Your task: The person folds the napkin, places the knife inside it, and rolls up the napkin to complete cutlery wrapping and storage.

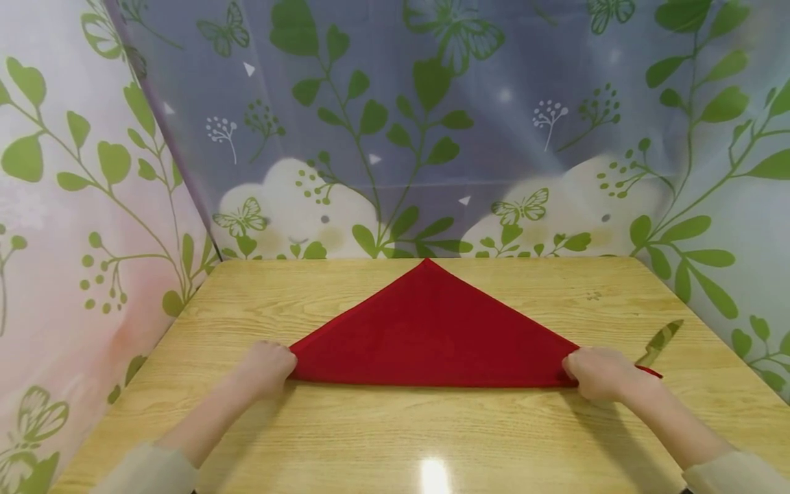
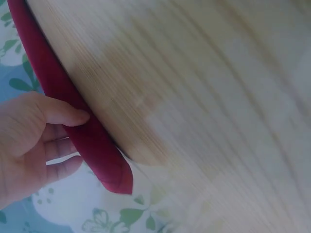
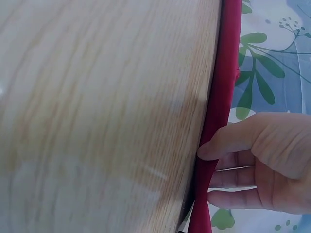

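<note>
Red cloth (image 1: 432, 329): likely light, limp, sag-prone; best gripped by both end corners

Left corner is pinched by the left hand (image 1: 268, 369); triangle is stretched over the worktop (image 1: 364, 439), contact unclear; right corner is pinched by the right hand (image 1: 599, 372).

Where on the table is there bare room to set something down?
The table is bare in front of the red cloth, between the forearms; back left, beyond the left hand; and back right, between the cloth's sloping edge and the knife. It is most crowded where the right hand sits close to the knife.
</note>
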Tool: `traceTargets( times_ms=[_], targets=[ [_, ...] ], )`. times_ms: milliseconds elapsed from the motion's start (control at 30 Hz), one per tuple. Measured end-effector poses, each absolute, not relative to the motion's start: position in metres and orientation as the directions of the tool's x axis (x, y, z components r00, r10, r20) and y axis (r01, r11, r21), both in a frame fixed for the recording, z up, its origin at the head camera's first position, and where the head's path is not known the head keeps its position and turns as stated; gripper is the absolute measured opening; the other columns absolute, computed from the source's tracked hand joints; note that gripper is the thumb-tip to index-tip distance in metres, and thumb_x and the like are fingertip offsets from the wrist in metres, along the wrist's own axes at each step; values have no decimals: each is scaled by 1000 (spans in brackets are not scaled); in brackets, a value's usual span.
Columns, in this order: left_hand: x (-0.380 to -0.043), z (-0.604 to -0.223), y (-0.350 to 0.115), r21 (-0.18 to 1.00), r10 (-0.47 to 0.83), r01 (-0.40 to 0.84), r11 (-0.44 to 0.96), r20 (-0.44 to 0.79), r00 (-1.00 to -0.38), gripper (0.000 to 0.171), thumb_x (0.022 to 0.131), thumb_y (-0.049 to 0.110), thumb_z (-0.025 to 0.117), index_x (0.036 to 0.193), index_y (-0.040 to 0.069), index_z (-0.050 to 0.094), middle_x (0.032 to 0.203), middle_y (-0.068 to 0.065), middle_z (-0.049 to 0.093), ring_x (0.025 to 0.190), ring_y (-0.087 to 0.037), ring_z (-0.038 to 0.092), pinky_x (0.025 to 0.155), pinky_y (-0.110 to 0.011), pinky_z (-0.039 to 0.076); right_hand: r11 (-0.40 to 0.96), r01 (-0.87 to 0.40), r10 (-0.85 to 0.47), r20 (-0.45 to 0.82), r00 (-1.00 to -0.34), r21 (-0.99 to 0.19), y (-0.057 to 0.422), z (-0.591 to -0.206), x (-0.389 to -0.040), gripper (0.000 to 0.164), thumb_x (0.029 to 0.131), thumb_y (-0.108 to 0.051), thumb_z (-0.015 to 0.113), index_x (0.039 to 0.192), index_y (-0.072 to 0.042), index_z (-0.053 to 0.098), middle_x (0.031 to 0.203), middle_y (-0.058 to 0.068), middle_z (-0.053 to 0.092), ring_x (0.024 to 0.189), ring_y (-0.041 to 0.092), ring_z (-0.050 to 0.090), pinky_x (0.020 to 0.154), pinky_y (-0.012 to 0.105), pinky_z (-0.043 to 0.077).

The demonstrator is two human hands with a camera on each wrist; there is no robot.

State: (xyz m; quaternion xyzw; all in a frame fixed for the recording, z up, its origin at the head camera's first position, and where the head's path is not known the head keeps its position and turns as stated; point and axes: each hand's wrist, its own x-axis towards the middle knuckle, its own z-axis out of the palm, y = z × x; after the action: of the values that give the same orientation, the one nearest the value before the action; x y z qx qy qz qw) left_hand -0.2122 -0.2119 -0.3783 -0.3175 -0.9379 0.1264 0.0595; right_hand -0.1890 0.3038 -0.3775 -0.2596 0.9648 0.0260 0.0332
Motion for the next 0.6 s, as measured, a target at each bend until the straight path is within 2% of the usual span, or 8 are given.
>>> traceTargets(
  times_ms=[233, 367, 600],
  targets=[
    [-211, -378, -219, -305, 623, 585, 752, 36, -782, 22, 67, 11, 73, 58, 11, 52, 62, -3, 56, 59, -24, 54, 56, -35, 43, 845, -527, -525, -47, -850, 89, 306, -377, -189, 34, 70, 11, 58, 60, -15, 39, 57, -6, 33, 55, 9, 26, 48, 26, 26],
    [-211, -377, -219, -322, 628, 590, 741, 20, -778, 20, 69, 11, 73, 59, 11, 55, 63, -4, 57, 60, -24, 54, 57, -34, 43, 836, -528, -529, -39, -848, 147, 303, -375, -188, 31, 71, 11, 61, 61, -14, 43, 57, -5, 39, 53, 9, 33, 47, 27, 31],
    [-211, -375, -221, -322, 640, 600, 732, 22, -768, 21, 68, 15, 74, 59, 11, 55, 63, -3, 57, 61, -23, 55, 56, -35, 44, 837, -503, -511, -20, -859, 216, 296, -378, -182, 34, 70, 9, 64, 59, -14, 41, 55, -4, 38, 52, 11, 34, 47, 27, 32]
  ],
)
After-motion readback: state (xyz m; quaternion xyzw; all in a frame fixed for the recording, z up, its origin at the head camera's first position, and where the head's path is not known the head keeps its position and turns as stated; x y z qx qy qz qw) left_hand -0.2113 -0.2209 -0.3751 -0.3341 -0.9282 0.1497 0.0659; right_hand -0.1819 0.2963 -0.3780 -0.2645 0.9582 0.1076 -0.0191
